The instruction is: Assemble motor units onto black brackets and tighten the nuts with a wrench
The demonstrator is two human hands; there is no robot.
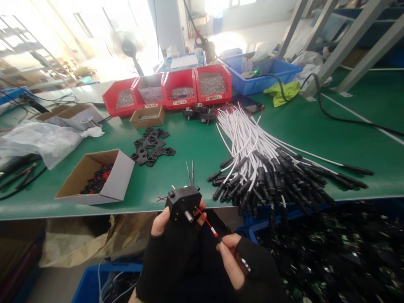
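My left hand point(172, 235), in a black fingerless glove, is closed around a black gear motor housing point(184, 203) with a metal shaft facing me. A red wire point(205, 219) runs from the housing's right side to a white-and-red sleeved lead point(214, 232) with a dark end. My right hand point(235, 259), gloved alike, pinches that dark end. A silvery piece point(245, 264) shows beneath its fingers; its kind I cannot make out. Two thin metal prongs point(191, 172) rise behind the housing. Short red wire ends point(162, 198) stick out at its left.
White cables point(243, 134) with black connectors lie bundled at right. Beside the left hand stands a cardboard box point(123, 176) of red-and-black parts. Black plates point(151, 145), a small carton point(147, 123) and red bins point(179, 103) sit farther back. A blue crate point(252, 233) stands below the bench edge.
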